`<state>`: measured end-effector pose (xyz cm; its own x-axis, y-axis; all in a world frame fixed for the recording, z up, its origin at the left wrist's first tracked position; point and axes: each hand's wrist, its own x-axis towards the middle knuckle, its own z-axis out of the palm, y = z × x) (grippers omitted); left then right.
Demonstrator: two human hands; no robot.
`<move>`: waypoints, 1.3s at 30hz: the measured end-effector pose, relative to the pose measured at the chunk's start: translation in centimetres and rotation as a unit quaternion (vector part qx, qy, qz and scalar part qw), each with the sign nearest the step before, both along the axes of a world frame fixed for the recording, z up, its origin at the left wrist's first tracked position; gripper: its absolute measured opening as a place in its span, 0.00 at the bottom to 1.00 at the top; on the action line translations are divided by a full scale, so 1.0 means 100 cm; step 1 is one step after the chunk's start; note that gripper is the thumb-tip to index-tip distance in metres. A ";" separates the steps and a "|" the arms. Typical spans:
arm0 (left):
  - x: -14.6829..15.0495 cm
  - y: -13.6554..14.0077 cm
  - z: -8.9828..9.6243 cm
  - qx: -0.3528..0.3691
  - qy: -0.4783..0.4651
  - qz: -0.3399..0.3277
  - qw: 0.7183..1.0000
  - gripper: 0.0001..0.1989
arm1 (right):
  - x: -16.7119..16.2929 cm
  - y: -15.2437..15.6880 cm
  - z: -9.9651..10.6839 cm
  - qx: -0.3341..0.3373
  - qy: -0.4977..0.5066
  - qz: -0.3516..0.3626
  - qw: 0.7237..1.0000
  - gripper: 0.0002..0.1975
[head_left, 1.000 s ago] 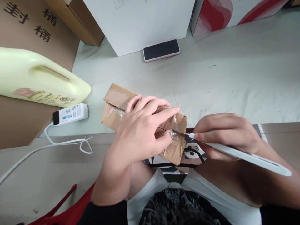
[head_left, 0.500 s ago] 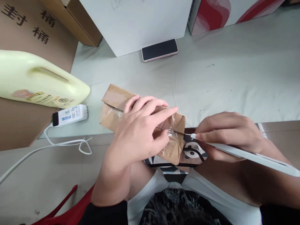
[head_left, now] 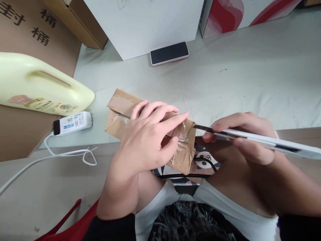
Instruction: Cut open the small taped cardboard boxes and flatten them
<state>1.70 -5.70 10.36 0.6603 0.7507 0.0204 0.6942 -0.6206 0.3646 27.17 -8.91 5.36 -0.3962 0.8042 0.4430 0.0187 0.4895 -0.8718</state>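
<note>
A small brown cardboard box (head_left: pixel 184 159) with clear tape over its flaps lies at the table's near edge, partly overhanging it. My left hand (head_left: pixel 147 134) rests across its top, fingers bent over the far side and gripping it. The thumb lies along the near side of the seam. In my right hand (head_left: pixel 240 134) is a white utility knife (head_left: pixel 271 140), held between thumb and fingers. Its dark blade is out and points left. The blade's tip reaches the upper right corner of the box; whether it touches cannot be told.
A pink-edged phone (head_left: pixel 169 53) lies before a white box (head_left: pixel 150 26). At left are a pale yellow jug (head_left: pixel 47 85), a white power adapter (head_left: pixel 74 124) with a cable, and large cartons (head_left: pixel 25 57). A red-and-white box (head_left: pixel 225 16) stands at the back right. A panda-print bag (head_left: pixel 204 160) is below.
My right hand has turned the utility knife flatter and raised it, so the blade has gone from the box's taped end seam to its upper right corner. My left hand stays on the box.
</note>
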 end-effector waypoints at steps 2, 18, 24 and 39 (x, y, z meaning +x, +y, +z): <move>0.000 0.000 0.000 0.000 -0.002 0.000 1.000 0.26 | -0.007 0.000 0.001 0.030 0.004 0.032 0.999 0.09; 0.001 0.001 -0.001 -0.004 -0.012 0.003 1.000 0.25 | -0.037 -0.006 0.009 0.159 -0.135 -0.045 0.977 0.06; 0.001 0.003 -0.003 0.002 -0.015 0.011 1.000 0.25 | -0.038 -0.005 0.011 0.168 -0.134 -0.033 0.976 0.07; 0.004 0.002 -0.004 0.021 -0.002 0.022 1.000 0.26 | -0.038 -0.012 0.014 0.237 -0.227 -0.032 0.944 0.10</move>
